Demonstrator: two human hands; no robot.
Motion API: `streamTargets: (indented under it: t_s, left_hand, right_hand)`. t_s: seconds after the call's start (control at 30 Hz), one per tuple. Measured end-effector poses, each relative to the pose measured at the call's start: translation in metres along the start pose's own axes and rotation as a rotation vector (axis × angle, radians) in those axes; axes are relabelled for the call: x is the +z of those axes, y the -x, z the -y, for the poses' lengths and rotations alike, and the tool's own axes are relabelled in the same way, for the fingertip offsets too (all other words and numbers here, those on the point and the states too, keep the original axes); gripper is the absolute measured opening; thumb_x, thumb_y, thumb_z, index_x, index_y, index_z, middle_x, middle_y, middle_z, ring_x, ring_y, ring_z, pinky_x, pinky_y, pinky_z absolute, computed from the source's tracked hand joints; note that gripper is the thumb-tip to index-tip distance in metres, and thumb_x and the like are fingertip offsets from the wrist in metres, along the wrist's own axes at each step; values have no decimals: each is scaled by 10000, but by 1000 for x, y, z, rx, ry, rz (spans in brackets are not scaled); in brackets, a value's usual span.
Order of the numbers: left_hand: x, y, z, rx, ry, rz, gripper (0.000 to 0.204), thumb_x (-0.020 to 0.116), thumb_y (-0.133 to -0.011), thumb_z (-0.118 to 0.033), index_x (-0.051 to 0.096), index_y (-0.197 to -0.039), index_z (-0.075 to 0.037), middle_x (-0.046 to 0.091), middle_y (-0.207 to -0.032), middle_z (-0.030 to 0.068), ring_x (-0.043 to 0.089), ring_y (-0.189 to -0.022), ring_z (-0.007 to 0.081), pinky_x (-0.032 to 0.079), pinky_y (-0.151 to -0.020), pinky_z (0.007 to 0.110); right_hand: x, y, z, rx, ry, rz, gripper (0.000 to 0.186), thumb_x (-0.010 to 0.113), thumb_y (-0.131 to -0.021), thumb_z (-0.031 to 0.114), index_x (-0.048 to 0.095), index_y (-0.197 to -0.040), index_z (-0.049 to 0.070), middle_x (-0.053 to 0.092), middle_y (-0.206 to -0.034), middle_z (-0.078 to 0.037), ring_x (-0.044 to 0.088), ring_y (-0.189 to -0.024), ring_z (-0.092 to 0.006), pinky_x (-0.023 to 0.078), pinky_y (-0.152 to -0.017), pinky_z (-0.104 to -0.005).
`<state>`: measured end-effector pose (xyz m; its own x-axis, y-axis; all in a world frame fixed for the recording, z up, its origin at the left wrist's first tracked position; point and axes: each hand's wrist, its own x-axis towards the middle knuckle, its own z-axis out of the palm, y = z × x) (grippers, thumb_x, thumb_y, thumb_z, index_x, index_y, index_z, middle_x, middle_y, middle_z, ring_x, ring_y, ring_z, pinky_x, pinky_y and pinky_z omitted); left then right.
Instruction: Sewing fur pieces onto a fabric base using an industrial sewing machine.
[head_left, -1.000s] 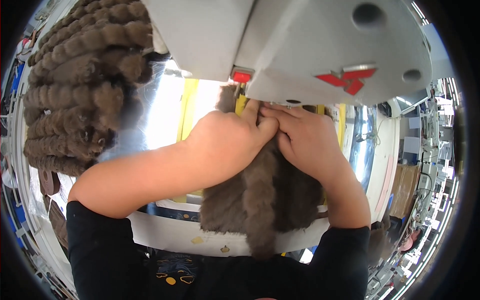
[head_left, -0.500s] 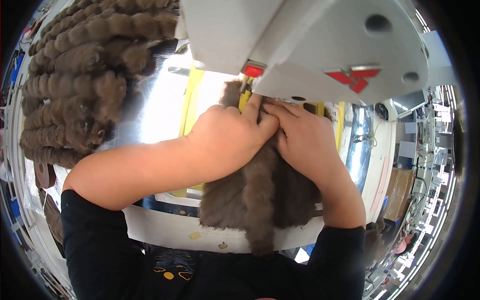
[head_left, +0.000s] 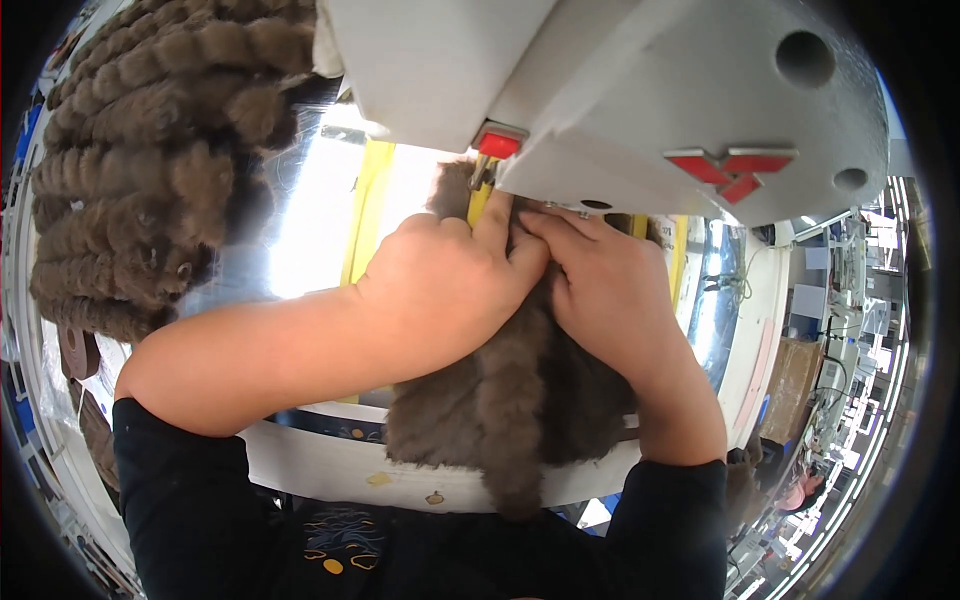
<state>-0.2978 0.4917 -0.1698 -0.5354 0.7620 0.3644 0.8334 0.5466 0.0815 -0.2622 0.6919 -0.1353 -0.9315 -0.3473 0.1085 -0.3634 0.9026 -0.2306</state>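
A brown fur piece (head_left: 440, 415) lies under the head of a pale grey sewing machine (head_left: 610, 130), and a narrow fur strip (head_left: 510, 430) runs along its middle down over the table's front edge. My left hand (head_left: 440, 270) presses on the fur close to the machine's yellow-marked presser area (head_left: 481, 200), index finger stretched forward and the other fingers curled in. Beside it, my right hand (head_left: 610, 275) pinches the fur, its fingertips almost meeting the left hand's. The needle point and the edges between my fingers are hidden by the machine and the hands.
Rows of brown fur strips (head_left: 130, 170) cover the left side of the shiny work surface (head_left: 255, 250). A brown tape roll (head_left: 78, 352) lies below them. Yellow strips (head_left: 368, 215) flank the sewing area. At the right stands a cardboard box (head_left: 793, 385), with a person (head_left: 803, 490) farther off.
The view has shifted a little, and the machine head looms larger. Both hands keep their hold on the fur beside the presser area, with hardly any visible movement of the piece.
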Motion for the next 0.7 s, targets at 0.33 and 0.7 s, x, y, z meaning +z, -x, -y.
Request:
streamTargets:
  t_s: [0.33, 0.7]
  left_hand:
    - [-2, 1, 3, 48, 18, 31, 294, 634, -750, -172, 660, -1003, -23, 687, -1185, 293, 663, -592, 221, 511, -541, 336]
    - [3, -3, 1, 142, -28, -101, 201, 644, -739, -182, 686, -883, -47, 727, -1113, 166, 616, -664, 178, 501, -589, 312]
  right_hand:
    - [-5, 2, -2, 8, -23, 22, 348, 663, -848, 113, 718, -1190, 90, 716, -1084, -61, 718, -869, -273, 579, -694, -407]
    - [-7, -1, -23, -21, -118, -36, 267, 643, -852, 85, 766, -1089, 74, 749, -1048, -76, 724, -872, -295, 587, -740, -411]
